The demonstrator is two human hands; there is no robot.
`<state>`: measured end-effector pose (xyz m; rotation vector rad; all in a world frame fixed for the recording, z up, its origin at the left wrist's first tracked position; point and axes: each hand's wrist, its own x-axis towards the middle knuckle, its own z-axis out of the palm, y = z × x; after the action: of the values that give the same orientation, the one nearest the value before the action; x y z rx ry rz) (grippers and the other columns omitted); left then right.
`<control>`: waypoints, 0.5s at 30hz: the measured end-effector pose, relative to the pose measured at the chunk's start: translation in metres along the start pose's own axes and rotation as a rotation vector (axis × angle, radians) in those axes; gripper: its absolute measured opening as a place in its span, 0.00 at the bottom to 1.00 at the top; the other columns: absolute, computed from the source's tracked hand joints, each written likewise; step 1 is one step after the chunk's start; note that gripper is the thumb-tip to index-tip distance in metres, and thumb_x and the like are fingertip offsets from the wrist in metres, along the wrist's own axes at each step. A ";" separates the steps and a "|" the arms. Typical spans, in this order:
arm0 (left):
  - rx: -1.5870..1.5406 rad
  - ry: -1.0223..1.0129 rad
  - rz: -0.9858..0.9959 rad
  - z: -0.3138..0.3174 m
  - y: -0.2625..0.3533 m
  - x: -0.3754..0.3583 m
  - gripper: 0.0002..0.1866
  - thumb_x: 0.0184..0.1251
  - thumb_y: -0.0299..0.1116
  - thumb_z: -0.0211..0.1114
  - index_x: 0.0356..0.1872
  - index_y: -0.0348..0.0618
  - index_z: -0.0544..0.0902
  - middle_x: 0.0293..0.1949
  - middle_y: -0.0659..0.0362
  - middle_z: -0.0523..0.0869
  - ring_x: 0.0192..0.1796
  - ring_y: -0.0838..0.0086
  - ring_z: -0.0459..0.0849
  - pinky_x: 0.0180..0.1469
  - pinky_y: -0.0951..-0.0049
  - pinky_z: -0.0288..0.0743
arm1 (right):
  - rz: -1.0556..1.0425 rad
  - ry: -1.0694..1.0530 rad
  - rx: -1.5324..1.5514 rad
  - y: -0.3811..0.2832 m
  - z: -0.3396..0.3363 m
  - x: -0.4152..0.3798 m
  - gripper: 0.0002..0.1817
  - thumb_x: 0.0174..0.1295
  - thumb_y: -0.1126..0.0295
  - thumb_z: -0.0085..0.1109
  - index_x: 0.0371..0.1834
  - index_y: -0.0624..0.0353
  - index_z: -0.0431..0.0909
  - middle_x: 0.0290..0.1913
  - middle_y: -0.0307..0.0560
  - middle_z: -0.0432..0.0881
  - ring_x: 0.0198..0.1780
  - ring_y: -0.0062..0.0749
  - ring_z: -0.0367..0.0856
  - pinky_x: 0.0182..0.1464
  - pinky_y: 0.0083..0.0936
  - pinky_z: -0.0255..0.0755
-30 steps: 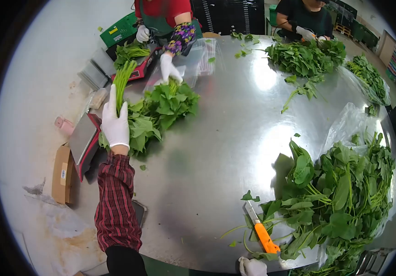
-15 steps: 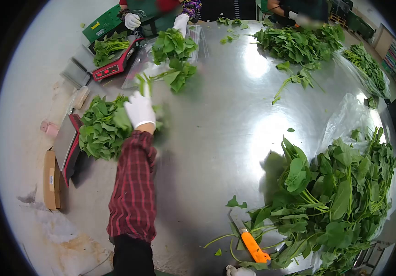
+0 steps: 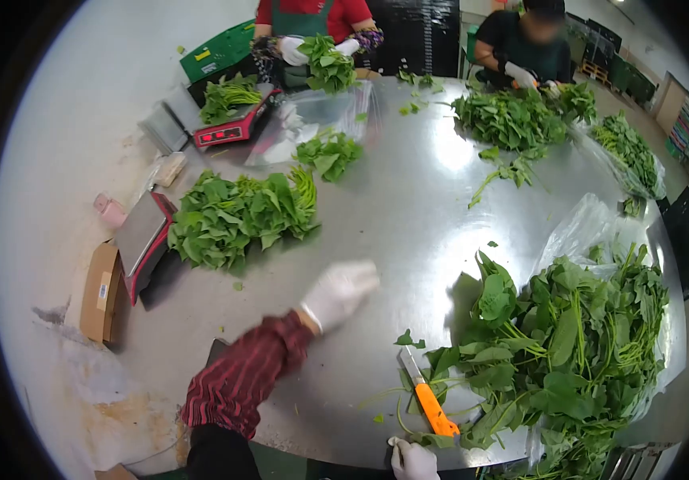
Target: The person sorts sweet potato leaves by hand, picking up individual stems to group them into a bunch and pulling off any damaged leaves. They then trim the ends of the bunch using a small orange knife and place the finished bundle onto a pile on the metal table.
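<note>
My left hand [image 3: 340, 294], white-gloved and blurred by motion, is over the middle of the metal table with its fingers stretched out and nothing visible in it. To its upper left lies a row of bunched leafy greens [image 3: 240, 214]. My right hand [image 3: 414, 460], also gloved, is at the near edge, partly cut off by the frame; its fingers look curled, and what they hold, if anything, is hidden. Just above it lies an orange-handled utility knife [image 3: 434, 408], blade pointing away. Right of the knife spreads a large pile of loose leafy greens [image 3: 568, 344].
A red scale [image 3: 148, 240] stands at left beside a cardboard box [image 3: 102, 292]. A second scale [image 3: 228, 132] carries greens. Across the table, one person [image 3: 312, 24] holds a bunch above plastic bags [image 3: 280, 120]; another person [image 3: 524, 48] handles a leafy pile [image 3: 508, 120].
My left hand has let go of a bunch beside the other greens and moved right and nearer. The person opposite has lifted a bunch. The view has tilted up slightly.
</note>
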<state>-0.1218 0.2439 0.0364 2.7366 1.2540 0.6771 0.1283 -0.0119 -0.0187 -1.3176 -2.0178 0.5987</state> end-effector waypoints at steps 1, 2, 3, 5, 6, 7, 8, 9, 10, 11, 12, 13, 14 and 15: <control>0.003 -0.007 0.083 0.008 0.021 -0.020 0.13 0.52 0.25 0.59 0.41 0.40 0.80 0.46 0.51 0.80 0.50 0.58 0.78 0.53 0.63 0.72 | -0.013 0.033 0.010 -0.001 0.000 0.001 0.08 0.55 0.77 0.59 0.38 0.59 0.78 0.20 0.45 0.72 0.20 0.38 0.73 0.23 0.30 0.68; 0.006 -0.017 0.167 0.016 0.042 -0.041 0.13 0.51 0.25 0.59 0.41 0.40 0.80 0.46 0.51 0.80 0.49 0.59 0.78 0.51 0.63 0.72 | -0.030 0.039 0.004 -0.002 -0.002 0.002 0.08 0.55 0.77 0.59 0.38 0.59 0.78 0.20 0.45 0.72 0.20 0.38 0.73 0.23 0.30 0.68; -0.020 -0.020 0.143 0.013 0.066 -0.060 0.14 0.50 0.25 0.59 0.41 0.40 0.80 0.47 0.51 0.79 0.49 0.59 0.78 0.51 0.63 0.72 | -0.057 0.079 0.015 -0.003 -0.003 0.003 0.07 0.55 0.77 0.59 0.38 0.59 0.78 0.24 0.47 0.75 0.22 0.37 0.75 0.24 0.29 0.70; -0.055 -0.008 0.102 0.007 0.099 -0.087 0.15 0.51 0.26 0.59 0.43 0.40 0.80 0.47 0.51 0.79 0.49 0.59 0.78 0.51 0.63 0.71 | -0.065 0.053 -0.099 0.007 0.006 -0.002 0.04 0.55 0.71 0.61 0.29 0.56 0.75 0.20 0.44 0.72 0.18 0.39 0.73 0.21 0.31 0.67; -0.062 0.008 0.085 0.005 0.111 -0.099 0.15 0.53 0.27 0.60 0.44 0.41 0.80 0.47 0.50 0.79 0.49 0.59 0.78 0.52 0.62 0.71 | -0.081 0.061 -0.104 0.009 0.010 -0.003 0.04 0.55 0.71 0.61 0.29 0.56 0.75 0.20 0.44 0.72 0.18 0.39 0.73 0.21 0.31 0.67; -0.051 0.023 0.089 0.009 0.129 -0.117 0.15 0.53 0.27 0.60 0.44 0.41 0.80 0.47 0.50 0.79 0.49 0.59 0.78 0.52 0.62 0.71 | -0.103 0.100 -0.095 0.011 0.013 -0.004 0.03 0.55 0.71 0.60 0.29 0.56 0.76 0.20 0.44 0.71 0.18 0.38 0.73 0.21 0.31 0.68; -0.083 0.074 -0.111 0.015 0.148 -0.138 0.16 0.54 0.30 0.61 0.46 0.42 0.79 0.49 0.50 0.78 0.51 0.57 0.77 0.53 0.61 0.70 | -0.125 0.141 -0.084 0.011 0.015 -0.005 0.03 0.56 0.71 0.59 0.30 0.55 0.76 0.19 0.43 0.71 0.18 0.37 0.73 0.21 0.30 0.68; -0.119 0.125 -0.312 0.019 0.163 -0.155 0.17 0.56 0.32 0.62 0.48 0.44 0.79 0.50 0.49 0.77 0.52 0.56 0.76 0.54 0.60 0.69 | -0.148 0.153 -0.096 0.010 0.015 -0.005 0.02 0.56 0.71 0.59 0.30 0.56 0.76 0.20 0.43 0.71 0.18 0.36 0.72 0.21 0.30 0.68; -0.111 0.137 -0.309 0.022 0.174 -0.163 0.17 0.56 0.32 0.62 0.48 0.44 0.79 0.50 0.49 0.77 0.52 0.56 0.76 0.54 0.60 0.69 | -0.141 0.152 -0.084 0.011 0.015 -0.006 0.02 0.56 0.71 0.59 0.29 0.56 0.76 0.20 0.44 0.72 0.19 0.38 0.73 0.22 0.31 0.69; -0.086 0.175 -0.400 0.023 0.187 -0.168 0.19 0.57 0.36 0.63 0.51 0.47 0.79 0.53 0.48 0.75 0.55 0.54 0.73 0.57 0.58 0.66 | -0.143 0.207 -0.046 0.013 0.020 -0.007 0.03 0.56 0.71 0.59 0.29 0.57 0.76 0.21 0.45 0.73 0.20 0.39 0.74 0.23 0.31 0.69; -0.074 0.199 -0.498 0.029 0.194 -0.168 0.21 0.58 0.39 0.63 0.54 0.50 0.78 0.56 0.47 0.73 0.58 0.52 0.71 0.60 0.56 0.64 | -0.129 0.251 -0.004 0.015 0.022 -0.005 0.03 0.57 0.72 0.58 0.29 0.57 0.77 0.22 0.46 0.74 0.21 0.41 0.75 0.24 0.32 0.70; -0.079 0.117 -0.528 0.035 0.198 -0.168 0.26 0.58 0.45 0.63 0.59 0.56 0.74 0.62 0.45 0.67 0.64 0.50 0.64 0.64 0.52 0.57 | -0.066 0.259 0.040 0.016 0.023 -0.006 0.04 0.57 0.71 0.58 0.28 0.58 0.77 0.25 0.49 0.77 0.24 0.43 0.77 0.26 0.33 0.72; -0.071 0.128 -0.525 0.040 0.202 -0.166 0.26 0.58 0.45 0.63 0.59 0.56 0.74 0.62 0.45 0.67 0.64 0.50 0.64 0.64 0.52 0.57 | 0.015 0.270 0.038 0.007 0.015 -0.003 0.04 0.58 0.71 0.57 0.31 0.59 0.77 0.28 0.50 0.79 0.27 0.45 0.79 0.29 0.34 0.73; -0.078 0.095 -0.514 0.043 0.206 -0.162 0.27 0.58 0.47 0.62 0.60 0.58 0.73 0.63 0.45 0.66 0.65 0.50 0.62 0.65 0.51 0.54 | 0.068 0.269 -0.015 0.007 0.010 -0.001 0.04 0.58 0.71 0.57 0.32 0.59 0.77 0.29 0.51 0.79 0.28 0.46 0.79 0.30 0.35 0.73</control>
<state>-0.0511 -0.0066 -0.0147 2.1935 1.8056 0.7748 0.1258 -0.0106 -0.0303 -1.3993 -1.7685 0.4126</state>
